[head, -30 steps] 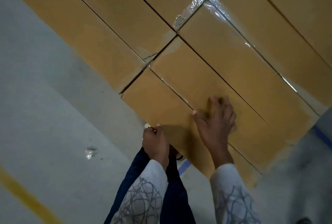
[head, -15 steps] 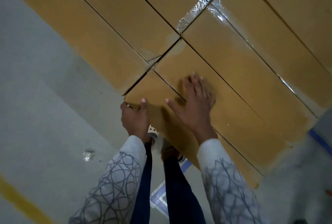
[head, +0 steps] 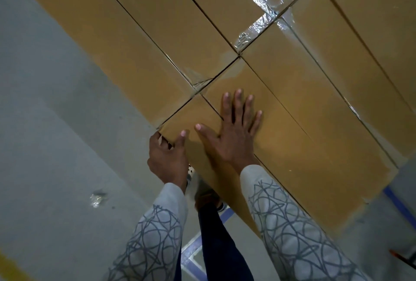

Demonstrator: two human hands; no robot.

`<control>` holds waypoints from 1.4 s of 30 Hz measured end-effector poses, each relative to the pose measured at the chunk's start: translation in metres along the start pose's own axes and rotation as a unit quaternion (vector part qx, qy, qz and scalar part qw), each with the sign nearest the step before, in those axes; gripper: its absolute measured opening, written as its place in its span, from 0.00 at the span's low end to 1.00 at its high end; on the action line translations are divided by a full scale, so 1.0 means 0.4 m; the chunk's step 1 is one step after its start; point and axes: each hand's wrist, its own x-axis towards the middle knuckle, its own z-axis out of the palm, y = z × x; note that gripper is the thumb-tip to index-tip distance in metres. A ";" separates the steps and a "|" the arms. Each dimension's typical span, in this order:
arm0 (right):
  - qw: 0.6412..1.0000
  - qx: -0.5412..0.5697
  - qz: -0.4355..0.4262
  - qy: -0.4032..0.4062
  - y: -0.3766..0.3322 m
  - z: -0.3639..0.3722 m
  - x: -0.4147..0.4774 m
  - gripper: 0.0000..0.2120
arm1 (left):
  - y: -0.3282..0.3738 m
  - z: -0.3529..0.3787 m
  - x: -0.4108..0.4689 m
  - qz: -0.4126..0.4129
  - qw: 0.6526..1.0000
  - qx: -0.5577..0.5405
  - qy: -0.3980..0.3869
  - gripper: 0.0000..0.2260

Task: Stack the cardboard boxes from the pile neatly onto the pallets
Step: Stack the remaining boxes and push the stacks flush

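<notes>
Several brown cardboard boxes lie packed side by side in a flat layer that fills the upper right of the head view. The nearest box [head: 281, 150] runs diagonally toward the lower right. My right hand [head: 234, 132] lies flat on its top with the fingers spread and straight. My left hand [head: 167, 157] grips that box's near left corner, thumb on top and fingers curled round the edge. A neighbouring box [head: 112, 39] butts against it on the left. Clear tape [head: 258, 24] shines on the seams further back. The pallet under the boxes is hidden.
Grey concrete floor [head: 56, 134] lies to the left of the stack, with a crumpled bit of clear plastic [head: 98, 197] on it. Blue tape lines [head: 191, 256] mark the floor by my legs and shoes. A yellow floor line sits at the lower left corner.
Both hands have slid up along the nearest box toward its far left corner. The left hand went from the lower edge to the corner; the right hand's fingers have spread flat.
</notes>
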 end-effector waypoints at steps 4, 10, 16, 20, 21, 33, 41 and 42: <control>1.000 -0.008 0.003 -0.019 -0.003 -0.004 0.013 0.51 | 0.007 -0.006 0.006 -0.009 1.000 -0.014 -0.016 0.27; 1.000 0.007 0.013 -0.024 -0.012 -0.024 0.009 0.52 | 0.016 -0.008 0.007 0.007 1.000 -0.028 -0.003 0.25; 0.999 0.008 0.019 -0.028 -0.017 -0.030 0.009 0.52 | 0.000 0.009 0.019 0.038 0.998 0.031 0.047 0.19; 0.999 0.008 0.018 -0.028 -0.020 -0.032 0.009 0.52 | -0.012 0.009 0.029 0.030 0.998 0.022 0.049 0.21; 0.999 0.009 0.018 -0.027 -0.020 -0.032 0.010 0.52 | -0.014 0.008 0.032 0.026 0.998 0.020 0.046 0.20; 0.999 0.013 0.019 -0.040 -0.021 -0.028 0.007 0.53 | -0.036 -0.004 0.051 -0.012 0.998 -0.063 0.010 0.25; 0.999 0.024 0.014 -0.039 -0.016 -0.024 -0.001 0.53 | -0.052 -0.020 0.039 0.011 0.998 -0.061 -0.028 0.28; 0.999 0.028 0.013 -0.037 -0.015 -0.026 -0.001 0.53 | -0.051 -0.025 0.041 0.015 0.998 -0.056 -0.032 0.28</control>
